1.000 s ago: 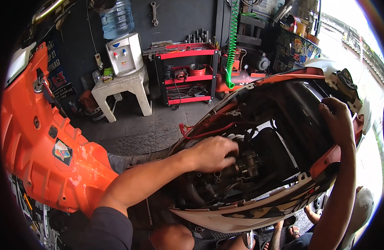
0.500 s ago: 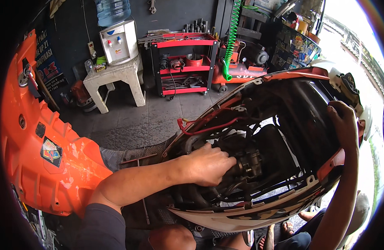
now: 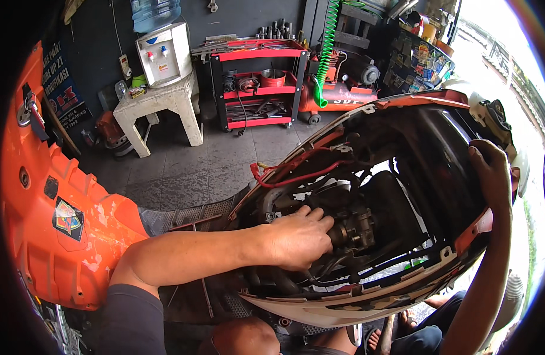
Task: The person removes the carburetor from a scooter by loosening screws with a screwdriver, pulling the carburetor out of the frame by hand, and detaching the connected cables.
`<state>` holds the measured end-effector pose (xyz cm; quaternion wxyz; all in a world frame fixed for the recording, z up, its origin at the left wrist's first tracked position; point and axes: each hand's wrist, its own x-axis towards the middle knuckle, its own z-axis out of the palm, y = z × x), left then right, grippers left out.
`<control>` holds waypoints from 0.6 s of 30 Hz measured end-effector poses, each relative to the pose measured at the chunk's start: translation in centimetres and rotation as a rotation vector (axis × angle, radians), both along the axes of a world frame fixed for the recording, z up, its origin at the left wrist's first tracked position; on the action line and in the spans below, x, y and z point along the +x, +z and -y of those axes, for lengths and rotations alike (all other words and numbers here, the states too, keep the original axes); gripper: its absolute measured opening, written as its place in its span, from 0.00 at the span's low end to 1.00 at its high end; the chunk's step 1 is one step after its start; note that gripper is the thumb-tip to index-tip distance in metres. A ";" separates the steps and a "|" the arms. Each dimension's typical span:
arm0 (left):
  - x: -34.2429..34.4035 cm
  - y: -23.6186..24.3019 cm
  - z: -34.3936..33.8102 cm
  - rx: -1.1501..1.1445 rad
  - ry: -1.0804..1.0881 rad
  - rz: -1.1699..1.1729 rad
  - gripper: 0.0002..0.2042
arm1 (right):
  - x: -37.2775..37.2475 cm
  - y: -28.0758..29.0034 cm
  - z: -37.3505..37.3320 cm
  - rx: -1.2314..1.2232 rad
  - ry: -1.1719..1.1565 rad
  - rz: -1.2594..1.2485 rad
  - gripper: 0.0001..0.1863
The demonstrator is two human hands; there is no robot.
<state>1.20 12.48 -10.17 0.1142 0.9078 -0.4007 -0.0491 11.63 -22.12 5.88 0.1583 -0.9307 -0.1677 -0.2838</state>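
While the left hand [image 3: 302, 239] lies inside the opened scooter body [image 3: 319, 310], its fingers are bent down among the engine parts, just beside a rounded metal component [image 3: 358, 229]; the fingertips are hidden, so I cannot tell whether they have hold of anything; the right hand [image 3: 490, 168] rests at the rear end of the scooter body, fingers bent over the edge of the black tail section [image 3: 447, 148]; how firmly it grips there I cannot tell. Along the far rim of the scooter body loops a red cable [image 3: 302, 182]; ahead of its front end stands an orange front panel [image 3: 101, 219], and between the two lies a T-shaped tool [image 3: 195, 223]; beyond the scooter body, on its far side, are a water dispenser [image 3: 166, 56] on a worn stool [image 3: 154, 103], a red tool cart [image 3: 260, 54], a hanging green coiled hose [image 3: 327, 59] and a red compressor [image 3: 343, 99].
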 end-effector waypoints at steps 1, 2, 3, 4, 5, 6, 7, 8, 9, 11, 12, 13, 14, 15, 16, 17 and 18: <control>0.1 0.0 0.0 -0.002 0.001 0.001 0.13 | 0.0 0.0 0.0 0.003 0.001 -0.007 0.17; 0.2 0.0 0.1 -0.016 -0.003 -0.026 0.11 | 0.0 0.0 0.0 0.001 0.002 -0.007 0.17; 0.2 0.1 0.0 -0.029 -0.007 -0.052 0.10 | 0.1 -0.2 0.1 0.013 -0.001 -0.009 0.17; 0.3 0.0 0.0 -0.029 -0.008 -0.051 0.10 | 0.1 -0.2 0.1 0.026 -0.004 -0.011 0.17; 0.4 -0.2 0.0 -0.021 -0.005 -0.075 0.10 | 0.0 0.0 -0.1 0.026 -0.004 -0.010 0.17; 0.5 -0.1 0.2 -0.015 -0.005 -0.099 0.09 | -0.3 0.3 -0.3 0.016 -0.021 -0.056 0.18; 0.6 0.2 0.5 -0.016 -0.008 -0.099 0.09 | -0.4 0.5 -0.5 0.007 -0.039 -0.102 0.18; 0.7 0.6 0.9 0.045 0.009 -0.114 0.08 | -0.4 0.5 -0.4 0.005 -0.043 -0.101 0.18; 0.8 0.9 1.3 0.111 0.030 -0.132 0.08 | -0.1 0.2 -0.1 0.005 -0.019 -0.058 0.18; 0.9 0.8 1.6 0.116 0.018 -0.118 0.08 | 0.3 -0.2 0.4 0.009 0.003 -0.018 0.17; 1.0 0.8 1.6 0.116 0.003 -0.098 0.08 | 0.2 -0.2 0.4 0.008 0.005 -0.009 0.17; 1.1 0.5 1.4 0.119 -0.001 -0.097 0.08 | 0.2 -0.2 0.3 0.007 0.008 0.001 0.17; 1.2 0.0 1.0 0.071 -0.025 -0.079 0.08 | 0.1 -0.1 0.2 0.010 0.004 0.000 0.17; 1.2 -0.2 0.9 0.023 -0.052 -0.061 0.07 | 0.0 0.0 -0.1 0.007 0.001 -0.007 0.17; 1.2 -0.2 0.9 0.026 -0.056 -0.061 0.07 | -0.1 0.1 -0.3 0.005 -0.002 -0.015 0.17; 1.2 -0.1 1.0 0.079 -0.063 -0.020 0.07 | -0.1 0.1 -0.4 0.007 -0.006 -0.016 0.17; 1.2 0.0 1.2 0.129 -0.069 0.023 0.08 | 0.0 0.1 -0.3 0.012 -0.005 -0.009 0.17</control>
